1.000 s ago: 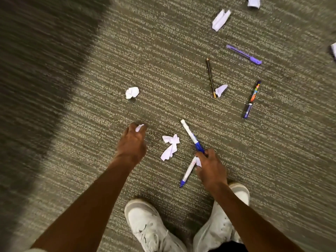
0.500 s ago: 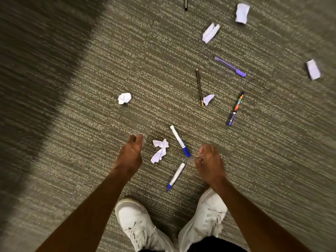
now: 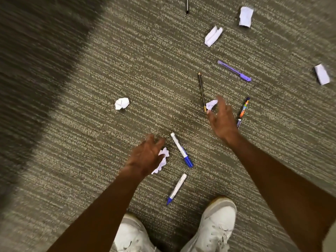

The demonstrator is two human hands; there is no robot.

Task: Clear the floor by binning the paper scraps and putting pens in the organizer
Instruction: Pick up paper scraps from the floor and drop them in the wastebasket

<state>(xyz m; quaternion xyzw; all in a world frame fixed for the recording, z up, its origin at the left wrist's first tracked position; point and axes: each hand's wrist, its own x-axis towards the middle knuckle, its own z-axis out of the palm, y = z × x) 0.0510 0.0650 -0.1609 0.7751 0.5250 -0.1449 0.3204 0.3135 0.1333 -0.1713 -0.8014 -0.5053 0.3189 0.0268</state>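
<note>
Two hands have moved on within the last second | right hand (image 3: 221, 118) left the near markers for the far-right small scrap (image 3: 211, 104), fingers spread, not yet closed | left hand (image 3: 147, 157) now loosely curled over the twisted scrap (image 3: 162, 160); grip unclear | both blue markers (image 3: 181, 150) (image 3: 176, 189) still on the carpet (image 3: 145, 73), so pens wait.

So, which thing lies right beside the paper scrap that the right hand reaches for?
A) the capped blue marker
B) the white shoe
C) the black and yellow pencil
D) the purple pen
C: the scrap under the right hand lies at the lower end of the black and yellow pencil.
</note>
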